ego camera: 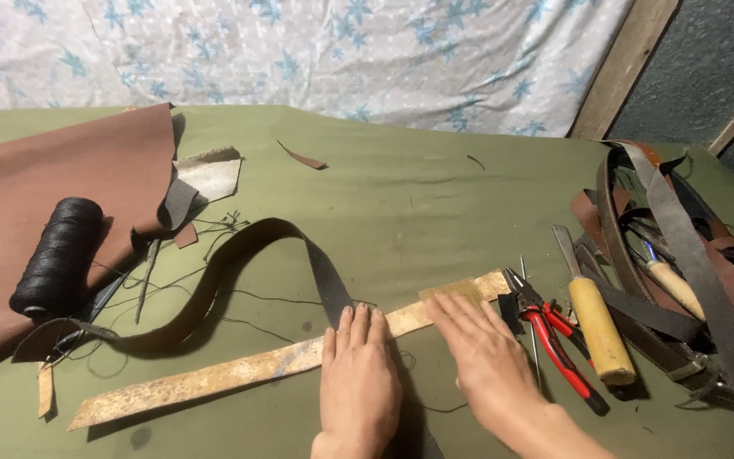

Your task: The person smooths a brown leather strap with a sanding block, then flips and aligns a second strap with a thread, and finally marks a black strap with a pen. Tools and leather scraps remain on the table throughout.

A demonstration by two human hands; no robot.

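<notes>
Hands lie flat near 6 o'clock of the head view, both pressed palm-down on a long pale strip (248, 370) of mottled tan material that runs from 8 o'clock up toward 3 o'clock across the green table (401, 212). Left hand (358, 382) has its fingers straight and together, covering the strip's middle and grasping nothing. Right hand (482, 357) is spread open too, fingertips on a small yellowish block (452, 291) that sits on the strip just at 11 o'clock of that hand. A dark leather strap (214, 285) snakes from 9 o'clock over to the left hand's fingertips, where its end slips under the hand and is hidden. Red-handled pliers (554, 340) lie just at 3 o'clock of the right hand, a wooden-handled tool (596, 323) beside them. At 3 o'clock a heap of straps (681, 255) is cut off by the frame edge, and its buried tools are hard to make out. At 9 o'clock, a spool of black thread (57, 255) rests on a brown leather sheet (70, 170). Floral cloth (341, 51) hangs at 12 o'clock
</notes>
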